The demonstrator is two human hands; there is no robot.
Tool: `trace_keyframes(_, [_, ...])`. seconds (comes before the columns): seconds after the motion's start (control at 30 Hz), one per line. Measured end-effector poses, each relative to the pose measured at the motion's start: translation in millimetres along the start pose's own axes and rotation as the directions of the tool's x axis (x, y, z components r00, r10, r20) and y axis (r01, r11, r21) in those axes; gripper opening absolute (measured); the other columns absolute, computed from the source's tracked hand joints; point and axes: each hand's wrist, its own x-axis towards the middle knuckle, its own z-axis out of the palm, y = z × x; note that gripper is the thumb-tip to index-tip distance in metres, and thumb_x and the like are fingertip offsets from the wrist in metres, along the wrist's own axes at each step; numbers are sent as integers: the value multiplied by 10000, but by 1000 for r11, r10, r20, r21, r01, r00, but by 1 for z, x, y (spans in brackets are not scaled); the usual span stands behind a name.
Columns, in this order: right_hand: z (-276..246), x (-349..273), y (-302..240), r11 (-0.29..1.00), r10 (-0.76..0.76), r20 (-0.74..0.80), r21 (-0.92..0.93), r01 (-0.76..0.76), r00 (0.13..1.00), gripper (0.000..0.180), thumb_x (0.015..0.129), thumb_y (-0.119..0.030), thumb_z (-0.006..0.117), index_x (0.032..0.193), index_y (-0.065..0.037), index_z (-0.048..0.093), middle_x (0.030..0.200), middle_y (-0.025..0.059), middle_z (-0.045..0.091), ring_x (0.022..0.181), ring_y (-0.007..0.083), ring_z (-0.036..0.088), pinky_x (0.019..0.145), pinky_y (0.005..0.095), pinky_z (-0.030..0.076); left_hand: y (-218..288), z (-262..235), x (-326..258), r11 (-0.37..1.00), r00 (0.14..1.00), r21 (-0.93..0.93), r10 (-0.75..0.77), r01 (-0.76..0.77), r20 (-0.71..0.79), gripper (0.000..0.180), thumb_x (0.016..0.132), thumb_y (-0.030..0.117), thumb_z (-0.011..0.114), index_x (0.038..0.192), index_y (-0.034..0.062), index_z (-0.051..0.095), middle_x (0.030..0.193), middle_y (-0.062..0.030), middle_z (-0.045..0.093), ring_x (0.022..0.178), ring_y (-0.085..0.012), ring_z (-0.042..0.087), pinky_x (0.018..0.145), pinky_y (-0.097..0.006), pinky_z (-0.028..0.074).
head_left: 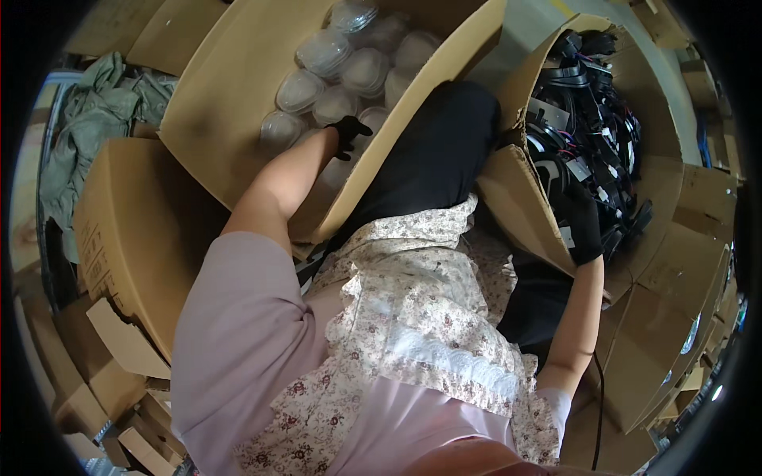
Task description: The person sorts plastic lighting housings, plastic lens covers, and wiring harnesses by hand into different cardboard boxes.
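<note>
My left hand [348, 137], in a black glove, reaches over the side of a large cardboard box [218, 103]. Its fingers are apart, with nothing visible between them. Below it sit several stacks of clear, round plastic containers [332, 105]. On the other side, my right hand [579, 222], also black-gloved, is inside a second cardboard box [533, 208]. Around it lies a heap of black devices with cables [607, 163], some with white labels and red and blue wires. Its fingers blend into the dark heap, so their grip is hidden.
A closed-sided carton [131, 230] stands at the left, below a crumpled grey-green cloth [95, 151]. More cardboard boxes [655, 317] crowd the right. My black-trousered knee [452, 135] is between the two boxes. A dark cord [600, 412] hangs at lower right.
</note>
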Motion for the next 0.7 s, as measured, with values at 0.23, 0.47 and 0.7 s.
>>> trace_keyframes(0.23, [-12, -21, 1, 984, -133, -220, 89, 156, 966, 230, 868, -80, 629, 1084, -6, 647, 972, 50, 658, 878, 128, 608, 773, 267, 478, -16, -3, -16, 733, 858, 462, 494, -499, 142, 372, 806, 239, 698, 1127, 75, 605, 1105, -82, 579, 972, -230, 594, 804, -353, 507])
trace_keyframes(0.47, [-42, -58, 12, 567, -724, -165, -695, 442, 670, 282, 949, -52, 496, 1198, 6, 615, 1235, 125, 590, 1131, 234, 559, 956, 328, 423, -2, 27, -70, 859, 861, 93, 508, -504, -25, 293, 852, 185, 647, 1122, 72, 629, 1050, -66, 632, 910, -187, 613, 775, -318, 500])
trace_keyframes(0.7, [-18, -55, 23, 676, -359, -570, 387, 627, 739, 286, 1001, -167, 465, 1224, -16, 561, 1208, 75, 586, 1079, 136, 545, 935, 278, 424, 79, -40, -147, 603, 573, 399, 793, -690, -207, 175, 960, 160, 520, 1025, 33, 622, 931, -30, 634, 852, -95, 590, 770, -289, 487])
